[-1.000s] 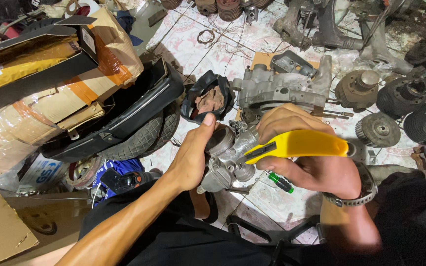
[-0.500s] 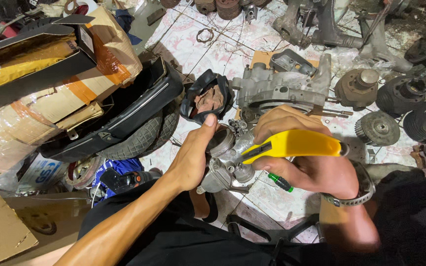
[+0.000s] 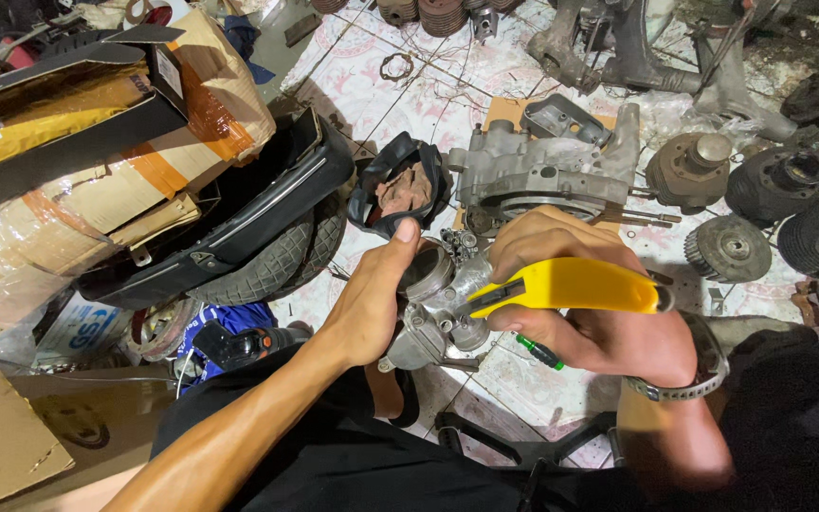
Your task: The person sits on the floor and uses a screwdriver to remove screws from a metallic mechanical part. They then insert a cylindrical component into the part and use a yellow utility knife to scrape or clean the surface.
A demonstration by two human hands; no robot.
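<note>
A large cardboard box (image 3: pixel 78 161) fills the upper left, tan and creased, bound with glossy orange-brown tape and crossed by a yellow panel and black flaps. Below it lies a small white pack with a blue label (image 3: pixel 82 327), and at the lower left corner a flat piece of brown cardboard (image 3: pixel 2 436). A black moulded plastic cover (image 3: pixel 239 218) leans against the box, resting on a knobbly rubber tyre (image 3: pixel 277 261). The floor is pale tile (image 3: pixel 381 95) with a faint pink pattern, grimy and strewn with wire.

On the tiles ahead sits a grey cast-metal engine case (image 3: pixel 542 166) on a scrap of cardboard, with a black rubber boot (image 3: pixel 400 185) holding a reddish rag just to its left. To the right stand dull, finned metal cylinders (image 3: pixel 760 199) and a round toothed part (image 3: pixel 727 248).

The carburettor (image 3: pixel 438 308), silvery cast metal with a round open throat, is at the centre of the view, above the person's lap. The left hand (image 3: pixel 372 299) clasps it from the left, thumb stretched up along the throat's rim. The right hand (image 3: pixel 590 313), with a metal watch band at the wrist, is closed round a yellow plastic tool (image 3: pixel 571 284) whose dark tip points at the carburettor body; a green-handled driver (image 3: pixel 537 351) pokes out beneath this hand.
</note>
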